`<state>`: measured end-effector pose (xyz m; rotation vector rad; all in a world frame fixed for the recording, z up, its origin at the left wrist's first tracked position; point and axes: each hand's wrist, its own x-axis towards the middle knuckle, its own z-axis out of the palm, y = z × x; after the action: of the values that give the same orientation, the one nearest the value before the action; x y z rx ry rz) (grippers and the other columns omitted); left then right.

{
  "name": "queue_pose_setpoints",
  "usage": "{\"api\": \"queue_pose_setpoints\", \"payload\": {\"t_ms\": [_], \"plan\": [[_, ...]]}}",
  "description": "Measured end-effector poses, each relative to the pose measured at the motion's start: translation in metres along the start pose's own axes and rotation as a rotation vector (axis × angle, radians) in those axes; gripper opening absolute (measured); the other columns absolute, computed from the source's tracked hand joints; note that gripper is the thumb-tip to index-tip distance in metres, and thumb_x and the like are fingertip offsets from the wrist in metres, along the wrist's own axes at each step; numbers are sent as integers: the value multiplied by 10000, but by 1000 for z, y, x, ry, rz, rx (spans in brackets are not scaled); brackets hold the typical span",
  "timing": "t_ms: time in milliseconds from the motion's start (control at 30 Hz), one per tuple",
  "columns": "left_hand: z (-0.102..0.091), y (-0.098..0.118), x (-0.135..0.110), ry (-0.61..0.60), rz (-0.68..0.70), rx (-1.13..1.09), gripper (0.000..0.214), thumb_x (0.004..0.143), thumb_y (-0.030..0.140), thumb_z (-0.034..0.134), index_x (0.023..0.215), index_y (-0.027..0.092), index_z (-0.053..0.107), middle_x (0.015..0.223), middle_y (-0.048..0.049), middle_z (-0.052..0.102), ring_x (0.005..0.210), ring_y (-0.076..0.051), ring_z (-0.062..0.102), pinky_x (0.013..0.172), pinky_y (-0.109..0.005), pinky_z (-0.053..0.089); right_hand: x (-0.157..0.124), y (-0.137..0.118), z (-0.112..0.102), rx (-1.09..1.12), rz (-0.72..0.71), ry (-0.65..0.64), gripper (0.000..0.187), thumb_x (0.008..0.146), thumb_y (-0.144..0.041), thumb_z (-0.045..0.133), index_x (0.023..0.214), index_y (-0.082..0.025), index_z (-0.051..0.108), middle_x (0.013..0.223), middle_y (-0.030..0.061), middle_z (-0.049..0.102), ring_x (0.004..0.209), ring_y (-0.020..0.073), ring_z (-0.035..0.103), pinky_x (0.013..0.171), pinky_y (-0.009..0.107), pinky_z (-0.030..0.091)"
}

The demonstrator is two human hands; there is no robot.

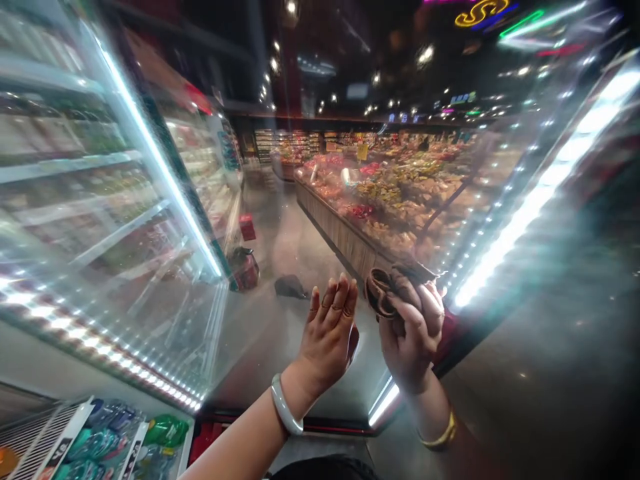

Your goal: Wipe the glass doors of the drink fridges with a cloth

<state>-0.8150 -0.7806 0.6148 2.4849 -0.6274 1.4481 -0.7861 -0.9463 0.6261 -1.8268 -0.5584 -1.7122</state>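
Note:
My left hand (330, 330) is raised with its fingers stretched out and held together, palm pressed toward a glass door (280, 220) in front of me. It wears rings and a pale bangle on the wrist. My right hand (413, 327) is closed around a bunched brown cloth (383, 290), held against the same glass close to the door's lit right edge. A gold bracelet sits on that wrist. The two hands are a few centimetres apart.
A chilled cabinet with lit shelves (100, 193) stands at the left. Packaged goods (110, 443) lie in a rack at bottom left. Seen in the glass are a store aisle, a long produce display (395, 187), a red basket (247, 227) and a dark bag on the floor.

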Motion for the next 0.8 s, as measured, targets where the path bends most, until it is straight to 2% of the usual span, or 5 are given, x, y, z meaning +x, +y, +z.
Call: {"api": "queue_pose_setpoints", "payload": {"t_ms": [233, 333, 433, 667, 800], "plan": [[0, -4, -16, 16, -5, 60, 787, 968, 129, 509, 1665, 96, 144, 1711, -123, 183, 1621, -225, 102, 1351, -424, 56, -40, 5, -10, 105, -129, -163, 262, 851, -95, 749, 1043, -273, 723, 1249, 36, 701, 1404, 281, 579, 1210, 538, 467], [1, -3, -24, -11, -10, 78, 790, 960, 132, 518, 1663, 95, 157, 1706, -128, 202, 1620, -235, 117, 1351, -437, 63, -45, 11, -16, 65, -50, -74, 268, 829, -96, 773, 1038, -255, 724, 1237, 45, 703, 1382, 272, 592, 1197, 521, 489], [1, 1, -28, -11, -16, 74, 788, 960, 128, 520, 1662, 92, 164, 1700, -138, 219, 1616, -238, 132, 1351, -442, 70, -35, 0, -11, 51, 2, -12, 266, 841, -90, 756, 1041, -262, 726, 1283, 42, 693, 1422, 266, 552, 1257, 548, 407], [-7, -4, -43, -7, -16, 75, 760, 974, 131, 510, 1656, 91, 179, 1703, -126, 234, 1616, -229, 156, 1349, -432, 108, -58, -12, -12, 129, -102, -170, 236, 887, -97, 716, 1049, -268, 735, 1281, 35, 699, 1452, 269, 530, 1255, 523, 414], [-13, -11, -53, -37, -16, 63, 748, 976, 118, 505, 1653, 90, 188, 1729, -115, 173, 1627, -247, 133, 1348, -456, 81, -56, -15, -14, 105, 6, -79, 230, 852, -85, 756, 1024, -237, 739, 1233, 59, 701, 1388, 280, 582, 1221, 535, 465]]}}
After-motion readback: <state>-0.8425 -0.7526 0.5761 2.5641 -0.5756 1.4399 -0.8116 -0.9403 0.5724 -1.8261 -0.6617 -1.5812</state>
